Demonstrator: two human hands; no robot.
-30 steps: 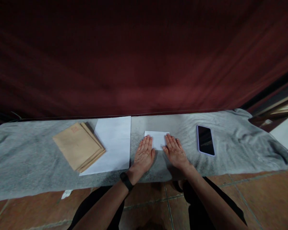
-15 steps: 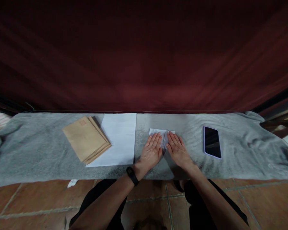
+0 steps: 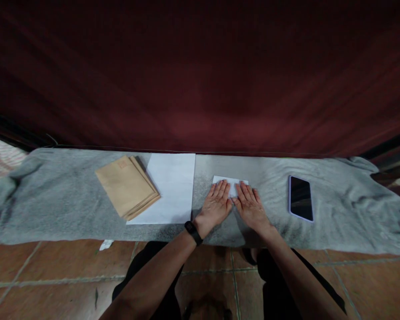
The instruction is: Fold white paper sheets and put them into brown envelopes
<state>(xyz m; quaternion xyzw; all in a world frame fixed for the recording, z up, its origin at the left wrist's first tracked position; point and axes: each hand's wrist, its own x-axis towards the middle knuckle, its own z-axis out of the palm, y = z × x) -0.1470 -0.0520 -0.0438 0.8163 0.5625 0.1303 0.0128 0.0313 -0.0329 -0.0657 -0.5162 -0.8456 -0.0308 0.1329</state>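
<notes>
Both palms face down on a small folded white paper (image 3: pixel 233 189) lying on the grey cloth. My left hand (image 3: pixel 216 204), with a black band at the wrist, lies flat over its left part, fingers stretched out. On the right part rests my right hand (image 3: pixel 250 206), also flat with fingers extended. Between the fingertips and along the far edge the paper shows; the rest is hidden under the hands. Left of my left hand is a large white sheet of paper (image 3: pixel 175 186), partly covered by a stack of brown envelopes (image 3: pixel 128 186).
A phone (image 3: pixel 301 198) in a light purple case lies to the right. Grey cloth (image 3: pixel 60 195) covers the narrow work surface. Dark red fabric (image 3: pixel 200 89) hangs behind it. A white scrap (image 3: pixel 106 244) is on the tiled floor (image 3: pixel 63 262).
The view has shifted slightly, so things appear a little farther right. Both hands stay flat on the folded paper, now closer together, with slightly different finger positions.
</notes>
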